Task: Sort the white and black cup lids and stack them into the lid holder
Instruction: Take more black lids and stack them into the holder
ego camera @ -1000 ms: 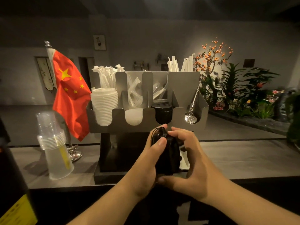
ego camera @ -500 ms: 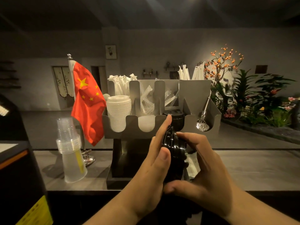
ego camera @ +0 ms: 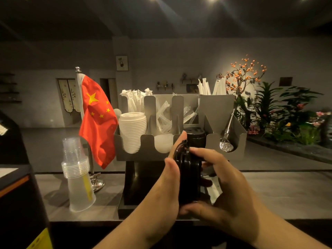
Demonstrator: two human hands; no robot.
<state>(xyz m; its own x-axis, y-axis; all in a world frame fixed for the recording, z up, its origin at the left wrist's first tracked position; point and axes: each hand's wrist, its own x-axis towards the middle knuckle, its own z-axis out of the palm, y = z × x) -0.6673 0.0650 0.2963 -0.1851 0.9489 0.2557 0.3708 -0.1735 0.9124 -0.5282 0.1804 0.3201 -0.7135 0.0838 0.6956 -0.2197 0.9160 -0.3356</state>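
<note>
Both hands hold a stack of black lids (ego camera: 188, 175) on edge, just in front of the grey metal lid holder (ego camera: 212, 142). My left hand (ego camera: 167, 184) presses the stack from the left, thumb up along its side. My right hand (ego camera: 226, 191) cups it from the right and below. In the holder, a tall stack of white lids (ego camera: 132, 132) fills the left slot. A low white pile (ego camera: 163, 143) lies in the second slot. A few black lids (ego camera: 195, 136) sit in the third slot, partly hidden behind my fingers.
A red flag (ego camera: 98, 121) on a metal stand rises left of the holder. A stack of clear plastic cups (ego camera: 78, 175) stands on the counter at left. Wrapped straws (ego camera: 136, 101) and a metal whisk (ego camera: 226, 141) sit in the holder. Plants line the right.
The view has tilted up and shifted, so the holder sits lower and further right in frame. My hands have lifted the black lid stack a little closer to the holder.
</note>
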